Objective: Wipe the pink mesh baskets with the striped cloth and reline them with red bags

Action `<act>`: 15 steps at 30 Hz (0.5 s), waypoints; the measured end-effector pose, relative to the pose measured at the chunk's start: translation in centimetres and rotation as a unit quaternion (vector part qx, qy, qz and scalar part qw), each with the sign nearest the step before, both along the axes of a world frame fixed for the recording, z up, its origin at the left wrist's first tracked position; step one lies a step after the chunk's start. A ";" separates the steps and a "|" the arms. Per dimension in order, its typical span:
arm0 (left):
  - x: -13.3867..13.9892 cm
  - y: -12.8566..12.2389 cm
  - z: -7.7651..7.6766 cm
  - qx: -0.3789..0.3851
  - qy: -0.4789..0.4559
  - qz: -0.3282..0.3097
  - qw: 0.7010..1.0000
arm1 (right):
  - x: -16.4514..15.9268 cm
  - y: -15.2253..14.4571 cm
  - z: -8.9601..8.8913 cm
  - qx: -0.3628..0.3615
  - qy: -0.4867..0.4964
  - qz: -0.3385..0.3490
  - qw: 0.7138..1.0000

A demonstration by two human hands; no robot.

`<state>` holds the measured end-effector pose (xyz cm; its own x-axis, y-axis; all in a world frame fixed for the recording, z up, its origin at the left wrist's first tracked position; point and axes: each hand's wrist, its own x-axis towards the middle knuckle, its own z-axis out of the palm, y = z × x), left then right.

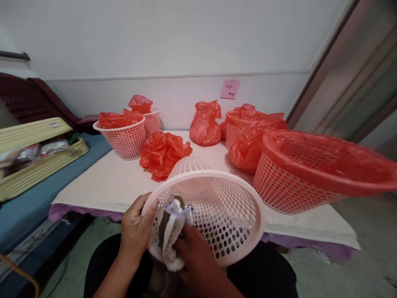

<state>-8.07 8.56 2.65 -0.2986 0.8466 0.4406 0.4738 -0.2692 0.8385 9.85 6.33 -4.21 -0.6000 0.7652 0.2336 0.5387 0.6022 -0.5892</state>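
A pale pink mesh plastic basket lies tilted over my lap, its wide mouth facing me. My left hand grips its rim on the left, thumb inside and fingers around the outside. Inside the mouth, my right hand is closed on a bunched cloth, grey-beige and white, pressed to the basket's inner left wall. Part of the right fingers is hidden behind the cloth. Just beyond the basket sits a crumpled red plastic bag.
On the white-covered table stand a white basket with red plastic, a filled red bag and a large red lined basket. A pink note sticks to the wall. A yellow case lies open at left.
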 end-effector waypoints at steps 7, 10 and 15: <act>1.1 0.3 1.7 -0.023 -0.011 -0.012 1.000 | -0.8 -1.1 -0.6 0.046 0.030 0.005 0.998; 1.5 0.0 1.2 -0.014 0.008 -0.026 1.000 | -1.3 -1.0 -1.8 0.101 0.063 0.015 0.993; 1.8 -1.0 -0.5 -0.002 0.033 -0.022 0.999 | -1.9 -0.9 -2.1 0.109 0.101 -0.012 0.989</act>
